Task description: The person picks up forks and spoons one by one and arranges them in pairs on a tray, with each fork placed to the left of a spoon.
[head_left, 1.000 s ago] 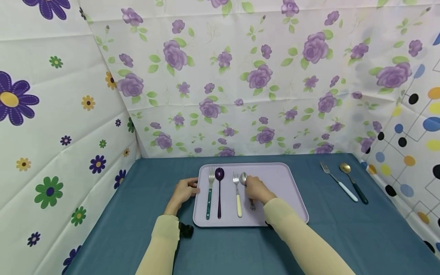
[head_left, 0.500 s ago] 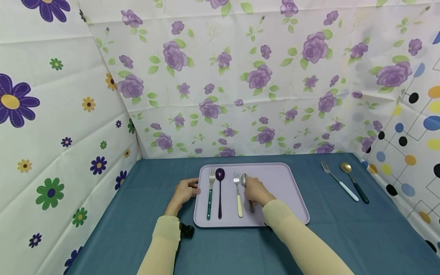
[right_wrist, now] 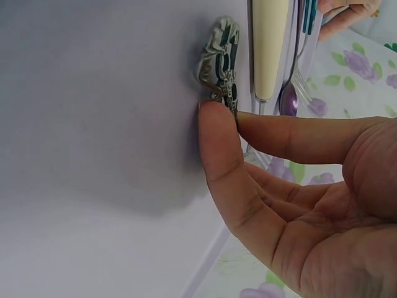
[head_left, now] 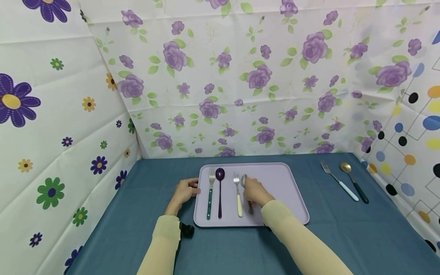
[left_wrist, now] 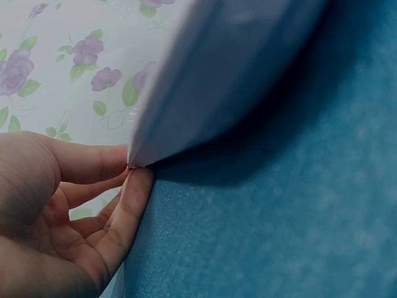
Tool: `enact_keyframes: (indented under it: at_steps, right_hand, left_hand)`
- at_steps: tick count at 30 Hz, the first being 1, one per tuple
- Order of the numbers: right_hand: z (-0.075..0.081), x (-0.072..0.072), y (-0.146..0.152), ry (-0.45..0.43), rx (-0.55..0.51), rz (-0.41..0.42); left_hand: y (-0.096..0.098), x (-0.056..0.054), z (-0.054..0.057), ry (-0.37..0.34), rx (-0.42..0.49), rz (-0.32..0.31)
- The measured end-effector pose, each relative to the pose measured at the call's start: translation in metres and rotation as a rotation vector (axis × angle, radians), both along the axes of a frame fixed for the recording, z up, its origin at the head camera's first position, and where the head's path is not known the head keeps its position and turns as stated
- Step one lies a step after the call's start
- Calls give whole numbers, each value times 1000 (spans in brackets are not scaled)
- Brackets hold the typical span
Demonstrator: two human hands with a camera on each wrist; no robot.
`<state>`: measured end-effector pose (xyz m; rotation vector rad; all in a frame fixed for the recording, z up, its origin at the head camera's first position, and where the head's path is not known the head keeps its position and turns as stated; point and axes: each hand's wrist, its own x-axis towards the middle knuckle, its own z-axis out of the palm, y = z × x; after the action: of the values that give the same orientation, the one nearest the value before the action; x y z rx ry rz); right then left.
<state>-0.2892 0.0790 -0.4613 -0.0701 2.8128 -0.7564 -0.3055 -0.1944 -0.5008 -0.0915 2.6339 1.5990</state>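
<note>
A pale lilac tray (head_left: 283,191) lies on the table, its left rim pinched between thumb and fingers of my left hand (head_left: 183,193). In the left wrist view, the tray's edge (left_wrist: 186,93) runs up from those fingertips. Over the tray, my right hand (head_left: 258,193) pinches a silver spoon (head_left: 243,180) by its handle, bowl pointing away from me. The right wrist view shows the ornate handle end (right_wrist: 221,56) beyond thumb and fingertip. Left of that spoon lie a cream-handled fork (head_left: 239,202), a dark purple spoon (head_left: 220,174) and a green-handled fork (head_left: 209,202), roughly parallel.
Off the tray at the table's right lie a fork with a pale blue-white handle (head_left: 348,191) and a gold spoon with a dark green handle (head_left: 345,167). Patterned cloths (head_left: 237,88) hang behind and at both sides of the blue-covered table (head_left: 227,252).
The ornate end of the silver spoon has shifted slightly left, toward the cream-handled fork, with my right hand. My left hand keeps its place on the tray rim.
</note>
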Motion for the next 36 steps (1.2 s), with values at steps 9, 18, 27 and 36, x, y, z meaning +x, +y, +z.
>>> enact_keyframes:
  at_steps: [9, 18, 27, 36]
  right_hand:
    - [0, -1, -1, -11, -1, -7]
    - [1, 2, -1, -38, -19, -15]
    - [-1, -1, -1, -28, -21, -23]
    - [0, -3, 8, -8, -72, -1]
  left_hand:
    - [1, 0, 2, 1, -1, -4]
    - [0, 1, 0, -5, -1, -5]
    - [0, 0, 0, 4, 5, -8]
    - [1, 0, 2, 0, 6, -2]
